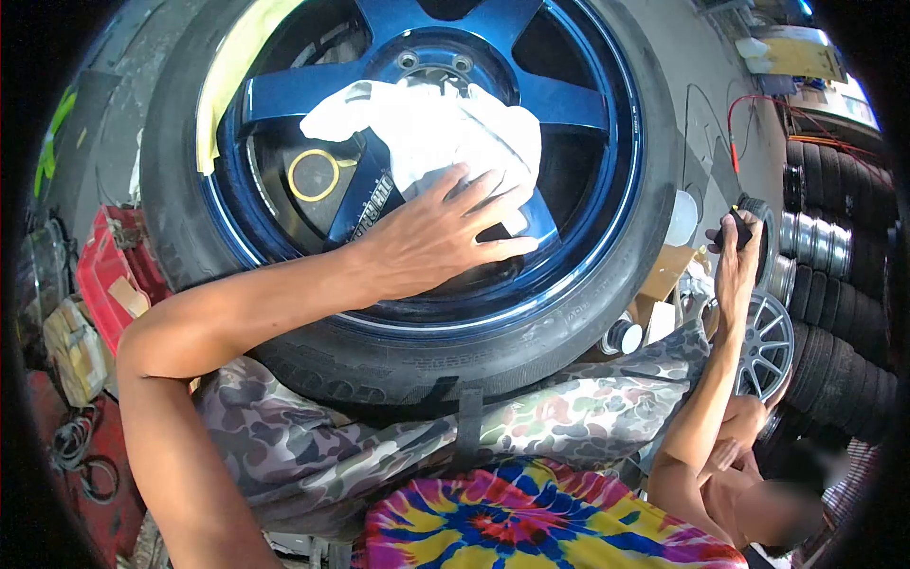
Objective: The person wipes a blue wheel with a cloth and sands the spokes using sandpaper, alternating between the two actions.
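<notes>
My left hand (441, 230) lies across a bunched white cloth (431, 128), fingers spread. The cloth covers part of the hub and spokes of a blue wheel (303, 93). Around that wheel is a black tire (616, 284), lying in front of me against my camouflage-clad legs. Yellow masking paper (226, 90) lines the rim at the upper left. Between the spokes, a yellow ring like a tape roll (313, 197) shows. Out to the right, my right hand (737, 248) is closed around a small black object with a yellow tip (738, 224), its kind unclear.
Stacked tires (839, 237) line the right side. A grey wheel (766, 346) stands below my right hand, near a seated person (735, 493). A jar (621, 337) and a cardboard box (666, 270) sit beside the tire. Red containers (106, 256) are at left.
</notes>
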Available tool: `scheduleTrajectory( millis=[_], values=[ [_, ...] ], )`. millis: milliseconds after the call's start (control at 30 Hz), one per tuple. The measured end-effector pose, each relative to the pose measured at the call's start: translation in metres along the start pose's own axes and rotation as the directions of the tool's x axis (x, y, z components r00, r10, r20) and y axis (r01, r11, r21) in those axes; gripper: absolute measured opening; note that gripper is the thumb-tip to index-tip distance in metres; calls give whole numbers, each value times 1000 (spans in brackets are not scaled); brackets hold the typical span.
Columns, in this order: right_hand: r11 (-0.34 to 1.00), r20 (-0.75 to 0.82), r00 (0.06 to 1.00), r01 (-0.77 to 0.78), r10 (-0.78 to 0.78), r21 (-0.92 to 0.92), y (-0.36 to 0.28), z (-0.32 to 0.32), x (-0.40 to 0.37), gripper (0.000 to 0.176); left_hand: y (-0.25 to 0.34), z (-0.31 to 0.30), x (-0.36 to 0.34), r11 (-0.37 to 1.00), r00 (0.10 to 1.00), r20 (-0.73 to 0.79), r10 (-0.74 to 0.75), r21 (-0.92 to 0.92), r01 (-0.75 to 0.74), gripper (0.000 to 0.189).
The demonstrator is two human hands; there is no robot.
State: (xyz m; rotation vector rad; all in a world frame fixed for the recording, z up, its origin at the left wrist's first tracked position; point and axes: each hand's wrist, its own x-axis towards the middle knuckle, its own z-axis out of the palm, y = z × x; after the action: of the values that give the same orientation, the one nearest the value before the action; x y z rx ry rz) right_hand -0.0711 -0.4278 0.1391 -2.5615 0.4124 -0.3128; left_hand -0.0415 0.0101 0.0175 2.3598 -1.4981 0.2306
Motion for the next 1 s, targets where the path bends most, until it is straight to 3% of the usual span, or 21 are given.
scheduleTrajectory(
  millis=[200,333,533,700,867,1000],
  values=[
    [997,26,1000,-10,12,-72,-10,2,-1,32,2,-2,-1,998,996,76,-52,50,48,52],
    [993,38,999,0,4,-121,-6,-2,-1,30,-2,0,-1,995,997,6,-78,60,78,51],
    [988,60,998,3,6,-152,-16,-7,-10,33,9,4,-4,985,986,43,-162,72,159,59],
    [999,39,999,-19,20,-36,-20,-9,-17,33,14,7,-7,987,986,45,-158,-13,159,71],
    [998,52,999,-6,10,-70,-21,-13,-20,32,24,-2,-8,992,992,57,-109,-56,112,67],
    [1000,43,999,-25,25,16,-20,-15,-24,35,22,-13,-3,989,995,56,-80,-120,86,65]
  ],
)
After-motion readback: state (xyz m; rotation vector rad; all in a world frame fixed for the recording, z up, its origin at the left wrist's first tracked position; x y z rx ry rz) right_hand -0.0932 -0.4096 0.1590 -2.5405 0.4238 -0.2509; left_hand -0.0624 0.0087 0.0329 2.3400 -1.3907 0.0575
